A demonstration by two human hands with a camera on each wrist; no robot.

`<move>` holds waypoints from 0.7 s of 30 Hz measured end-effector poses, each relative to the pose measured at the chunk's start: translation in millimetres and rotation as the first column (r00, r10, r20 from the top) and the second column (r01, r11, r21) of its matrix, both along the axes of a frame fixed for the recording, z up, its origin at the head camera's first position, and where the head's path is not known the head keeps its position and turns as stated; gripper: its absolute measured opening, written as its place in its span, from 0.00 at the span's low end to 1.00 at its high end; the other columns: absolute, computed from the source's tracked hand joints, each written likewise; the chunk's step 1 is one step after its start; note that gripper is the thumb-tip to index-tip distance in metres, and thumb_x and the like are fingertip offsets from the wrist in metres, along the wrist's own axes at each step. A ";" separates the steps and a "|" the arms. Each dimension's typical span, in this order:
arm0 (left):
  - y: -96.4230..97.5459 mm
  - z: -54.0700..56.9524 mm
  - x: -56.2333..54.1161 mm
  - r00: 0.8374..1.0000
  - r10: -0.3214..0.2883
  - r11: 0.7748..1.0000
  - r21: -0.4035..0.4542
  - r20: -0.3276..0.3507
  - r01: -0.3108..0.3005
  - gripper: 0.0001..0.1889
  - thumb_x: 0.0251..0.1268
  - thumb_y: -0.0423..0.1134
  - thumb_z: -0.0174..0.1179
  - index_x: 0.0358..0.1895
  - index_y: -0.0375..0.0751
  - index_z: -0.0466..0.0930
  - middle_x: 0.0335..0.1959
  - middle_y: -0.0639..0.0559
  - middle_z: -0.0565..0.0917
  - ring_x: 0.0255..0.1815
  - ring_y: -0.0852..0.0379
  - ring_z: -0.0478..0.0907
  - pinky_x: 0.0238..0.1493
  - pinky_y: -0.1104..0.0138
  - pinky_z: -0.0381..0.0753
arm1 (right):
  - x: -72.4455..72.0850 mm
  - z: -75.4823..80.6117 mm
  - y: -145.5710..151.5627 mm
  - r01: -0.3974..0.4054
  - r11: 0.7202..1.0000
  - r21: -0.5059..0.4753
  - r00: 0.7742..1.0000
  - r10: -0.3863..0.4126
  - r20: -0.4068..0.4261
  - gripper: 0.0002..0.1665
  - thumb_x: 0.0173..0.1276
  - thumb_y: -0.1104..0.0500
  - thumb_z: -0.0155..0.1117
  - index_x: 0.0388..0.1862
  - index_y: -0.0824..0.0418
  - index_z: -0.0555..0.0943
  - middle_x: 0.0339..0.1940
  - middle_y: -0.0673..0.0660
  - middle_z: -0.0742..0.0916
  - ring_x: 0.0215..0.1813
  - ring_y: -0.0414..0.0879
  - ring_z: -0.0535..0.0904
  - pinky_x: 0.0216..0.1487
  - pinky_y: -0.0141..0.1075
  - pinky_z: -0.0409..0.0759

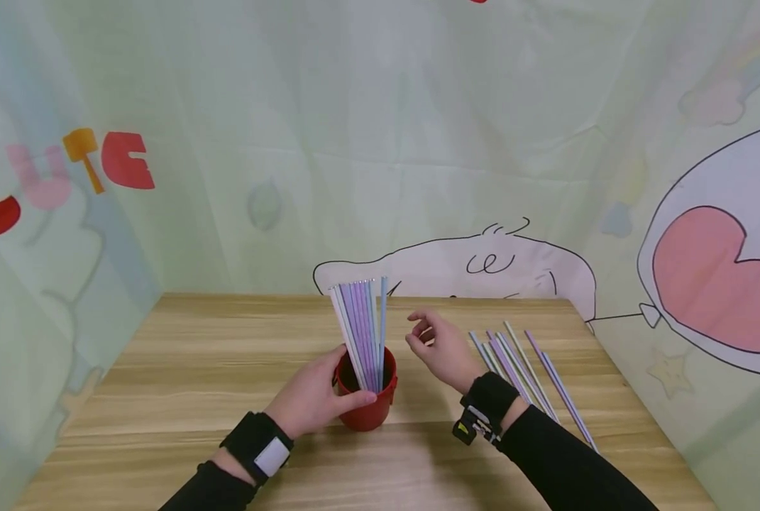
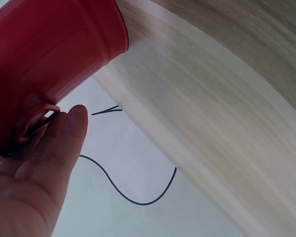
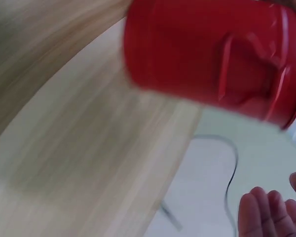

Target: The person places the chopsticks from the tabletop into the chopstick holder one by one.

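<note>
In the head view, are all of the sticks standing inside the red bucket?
No, several loose sticks lie on the table, to the right of the red bucket.

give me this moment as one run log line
left grip: holds cup | right grip: empty, between cup and loose sticks | cup: standing sticks inside | loose sticks: on table

Smooth, glossy bucket (image 2: 54, 54); wood-grained tabletop (image 1: 213, 355); creased, matt cloth-like backdrop (image 1: 380, 142).
</note>
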State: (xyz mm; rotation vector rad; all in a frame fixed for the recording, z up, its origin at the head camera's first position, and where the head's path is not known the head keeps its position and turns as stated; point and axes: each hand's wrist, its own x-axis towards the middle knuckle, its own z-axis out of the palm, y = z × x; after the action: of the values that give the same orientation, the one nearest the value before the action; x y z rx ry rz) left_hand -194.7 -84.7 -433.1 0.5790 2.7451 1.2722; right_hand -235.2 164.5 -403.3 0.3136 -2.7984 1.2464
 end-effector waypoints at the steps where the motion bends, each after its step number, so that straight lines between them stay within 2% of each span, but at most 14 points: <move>1: 0.1 0.5 0.0 1.000 0.003 1.000 -0.003 -0.001 -0.003 0.50 0.50 0.69 0.72 0.77 0.56 0.65 0.68 0.54 0.79 0.65 0.51 0.80 0.66 0.49 0.80 | -0.7 -2.5 6.5 0.019 1.000 0.025 1.000 -0.019 -0.004 0.20 0.72 0.57 0.68 0.61 0.56 0.78 0.42 0.53 0.84 0.44 0.46 0.83 0.39 0.36 0.85; 7: 0.3 1.9 0.6 1.000 0.019 1.000 -0.013 0.005 -0.019 0.50 0.50 0.69 0.72 0.76 0.56 0.65 0.68 0.54 0.79 0.65 0.50 0.79 0.66 0.48 0.80 | -7.8 -20.6 55.3 0.098 0.973 0.210 0.995 -0.093 -0.036 0.18 0.71 0.59 0.67 0.58 0.63 0.80 0.41 0.57 0.86 0.41 0.47 0.83 0.39 0.38 0.83; 10: 0.3 2.5 1.5 1.000 0.014 1.000 -0.015 -0.005 -0.014 0.50 0.50 0.69 0.72 0.77 0.56 0.65 0.68 0.54 0.79 0.66 0.49 0.79 0.66 0.48 0.79 | -11.0 -29.0 81.4 0.117 0.945 0.305 0.993 -0.107 -0.051 0.17 0.69 0.63 0.65 0.55 0.68 0.81 0.39 0.59 0.86 0.40 0.49 0.83 0.41 0.43 0.83; 13: 0.9 3.1 1.8 1.000 0.007 1.000 -0.017 -0.014 -0.007 0.49 0.51 0.69 0.71 0.76 0.56 0.65 0.67 0.54 0.80 0.66 0.49 0.79 0.66 0.48 0.79 | -12.3 -35.8 103.0 0.136 0.906 0.401 0.990 -0.136 -0.027 0.17 0.69 0.64 0.64 0.54 0.70 0.82 0.39 0.60 0.86 0.40 0.51 0.82 0.43 0.46 0.83; 16: 0.8 3.1 1.9 1.000 0.010 1.000 -0.024 -0.015 -0.010 0.48 0.50 0.70 0.71 0.75 0.56 0.66 0.67 0.54 0.80 0.65 0.49 0.80 0.66 0.48 0.80 | -11.5 -40.5 116.3 0.121 0.873 0.473 0.989 -0.148 0.020 0.17 0.70 0.65 0.63 0.54 0.71 0.82 0.40 0.61 0.87 0.41 0.51 0.82 0.44 0.47 0.83; 21: -0.5 2.3 2.2 1.000 0.011 1.000 -0.022 -0.010 -0.011 0.48 0.50 0.70 0.71 0.75 0.56 0.67 0.66 0.54 0.80 0.65 0.50 0.80 0.65 0.48 0.80 | -9.5 -44.3 123.8 0.068 0.837 0.543 0.994 -0.105 0.038 0.17 0.70 0.64 0.64 0.54 0.72 0.83 0.40 0.63 0.90 0.44 0.52 0.86 0.46 0.48 0.85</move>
State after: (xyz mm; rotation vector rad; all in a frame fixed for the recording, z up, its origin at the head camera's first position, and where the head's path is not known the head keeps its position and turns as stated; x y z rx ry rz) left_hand -192.4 -85.1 -430.8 0.5703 2.7705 1.2431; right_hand -244.8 288.3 -447.6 0.1639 -3.1309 0.4221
